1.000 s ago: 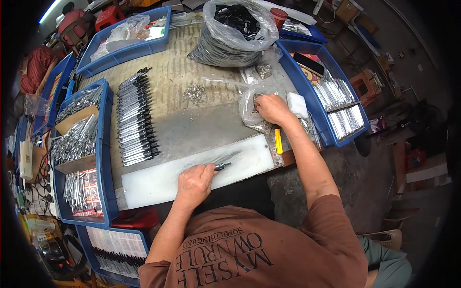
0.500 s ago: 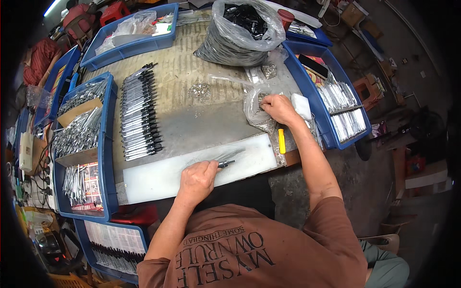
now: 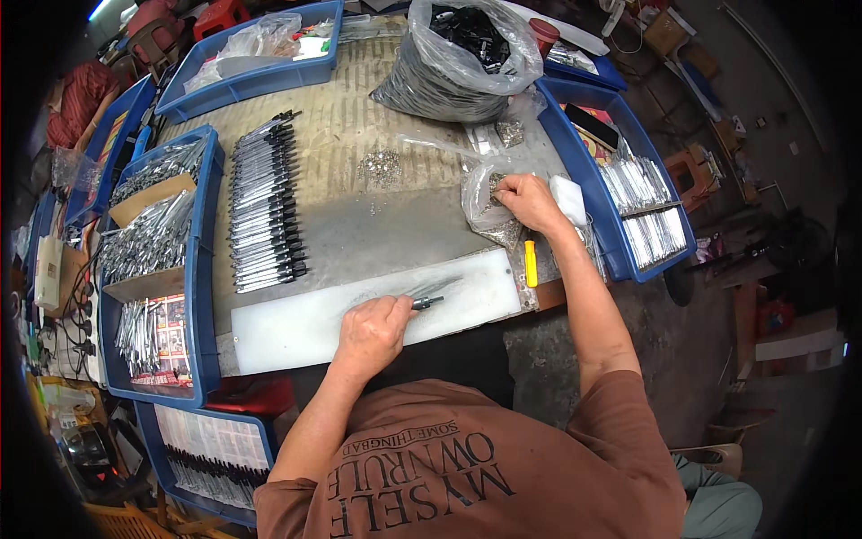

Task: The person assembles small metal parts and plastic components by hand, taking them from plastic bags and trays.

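My left hand [image 3: 373, 331] is closed around a pen [image 3: 427, 303], whose dark end sticks out to the right past the fingers. The rest of it is hidden in the palm. This hand rests over the white board [image 3: 287, 337] at the table's front edge. Farther right, my right hand [image 3: 530, 201] has its fingertips pinched together at the mouth of a clear plastic bag [image 3: 486, 216] of tiny metal parts. What they hold, if anything, is too small to make out. A yellow-handled tool [image 3: 531, 264] lies just below that hand.
A row of silver pens with black ends [image 3: 265, 207] lies left of centre. Tiny metal parts [image 3: 379, 168] are scattered mid-table. Blue trays of slim silver pieces flank both sides, left [image 3: 205, 260] and right [image 3: 620, 238]. A large bag of black parts [image 3: 449, 94] stands behind.
The whole view has shifted slightly. My left hand keeps its hold on the pen over the board, and my right hand stays at the bag with its fingers pinched.
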Available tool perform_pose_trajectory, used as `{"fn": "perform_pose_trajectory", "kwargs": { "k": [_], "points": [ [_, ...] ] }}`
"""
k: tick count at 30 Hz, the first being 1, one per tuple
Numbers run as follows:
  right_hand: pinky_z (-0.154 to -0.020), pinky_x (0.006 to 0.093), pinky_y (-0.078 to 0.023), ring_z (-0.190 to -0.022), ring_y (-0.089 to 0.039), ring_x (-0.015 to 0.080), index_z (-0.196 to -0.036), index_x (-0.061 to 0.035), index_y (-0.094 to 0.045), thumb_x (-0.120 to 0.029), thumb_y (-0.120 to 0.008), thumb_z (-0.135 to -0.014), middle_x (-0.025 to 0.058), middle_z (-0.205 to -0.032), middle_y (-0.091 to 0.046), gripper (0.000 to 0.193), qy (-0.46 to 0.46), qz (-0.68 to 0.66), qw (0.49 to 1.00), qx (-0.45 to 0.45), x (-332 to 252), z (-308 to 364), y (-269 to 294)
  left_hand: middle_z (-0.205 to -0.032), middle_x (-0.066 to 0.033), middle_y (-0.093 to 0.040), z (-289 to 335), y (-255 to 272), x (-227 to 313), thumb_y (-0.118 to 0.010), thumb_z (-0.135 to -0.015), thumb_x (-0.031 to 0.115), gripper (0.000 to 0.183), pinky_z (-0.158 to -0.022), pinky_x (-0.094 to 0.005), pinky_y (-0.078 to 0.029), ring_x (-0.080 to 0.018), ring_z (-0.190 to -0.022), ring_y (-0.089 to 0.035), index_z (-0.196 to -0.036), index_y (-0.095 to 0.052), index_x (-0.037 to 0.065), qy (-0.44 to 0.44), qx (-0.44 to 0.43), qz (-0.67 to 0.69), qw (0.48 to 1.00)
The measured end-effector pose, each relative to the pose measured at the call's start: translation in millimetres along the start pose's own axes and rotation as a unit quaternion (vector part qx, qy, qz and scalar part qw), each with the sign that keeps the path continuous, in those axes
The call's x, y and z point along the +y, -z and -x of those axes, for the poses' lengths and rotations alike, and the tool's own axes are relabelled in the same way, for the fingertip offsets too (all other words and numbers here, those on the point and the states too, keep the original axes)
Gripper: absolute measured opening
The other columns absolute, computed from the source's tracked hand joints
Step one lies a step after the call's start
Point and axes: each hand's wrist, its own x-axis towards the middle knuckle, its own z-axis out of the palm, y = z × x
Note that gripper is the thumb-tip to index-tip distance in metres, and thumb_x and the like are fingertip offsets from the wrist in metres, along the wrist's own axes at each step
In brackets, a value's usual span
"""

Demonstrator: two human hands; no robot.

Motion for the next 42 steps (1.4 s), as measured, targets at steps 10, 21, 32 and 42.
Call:
{"fn": "perform_pose_trajectory", "kwargs": {
  "k": [10, 21, 32, 42],
  "points": [
    [-0.057, 0.0332, -0.042, -0.063, -0.055, 0.0263, -0.076, 0.0003, -0.057, -0.015, -0.055, -0.074, 0.0139, -0.068, -0.055, 0.015, 0.139, -0.206, 0.963, -0.103, -66.9, 64.4, -13.4, -0.056, -0.0059, -0.046, 1.3, -2.7, -3.1, -0.062, -0.069, 0.009, 0.014, -0.044, -0.0334, -0.040, -0.0228, -0.049, -0.051, -0.074, -0.049, 0.005, 0.000, 0.017, 0.020, 1.000],
    [-0.059, 0.0372, -0.041, -0.068, -0.053, 0.0322, -0.075, 0.0020, -0.054, -0.012, -0.053, -0.076, 0.0155, -0.070, -0.054, 0.014, 0.238, -0.117, 0.953, -0.146, -91.5, 86.1, -38.8, -0.057, -0.0054, -0.046, 2.8, -5.0, -2.1, -0.061, -0.069, 0.012, 0.015, -0.044, -0.0330, -0.041, -0.0214, -0.050, -0.051, -0.076, -0.050, 0.004, -0.017, 0.021, -0.008, 1.000],
    [-0.060, 0.0393, -0.042, -0.066, -0.053, 0.0341, -0.070, 0.0020, -0.052, -0.009, -0.052, -0.072, 0.0173, -0.067, -0.053, 0.012, 0.236, -0.056, 0.961, -0.130, -98.0, 87.3, -44.9, -0.057, -0.0047, -0.044, 6.1, -7.0, -1.4, -0.059, -0.071, 0.011, 0.013, -0.043, -0.0306, -0.041, -0.0185, -0.049, -0.050, -0.078, -0.052, 0.003, -0.036, 0.004, -0.063, 0.997],
    [-0.060, 0.0392, -0.043, -0.066, -0.054, 0.0352, -0.070, 0.0018, -0.053, -0.012, -0.055, -0.072, 0.0179, -0.069, -0.055, 0.014, 0.159, -0.024, 0.981, -0.106, -104.4, 89.6, -43.0, -0.058, -0.0048, -0.045, 5.0, -6.2, -1.6, -0.059, -0.070, 0.010, 0.013, -0.043, -0.0305, -0.042, -0.0184, -0.049, -0.050, -0.079, -0.052, 0.003, -0.039, 0.003, -0.066, 0.997]
  ]
}}
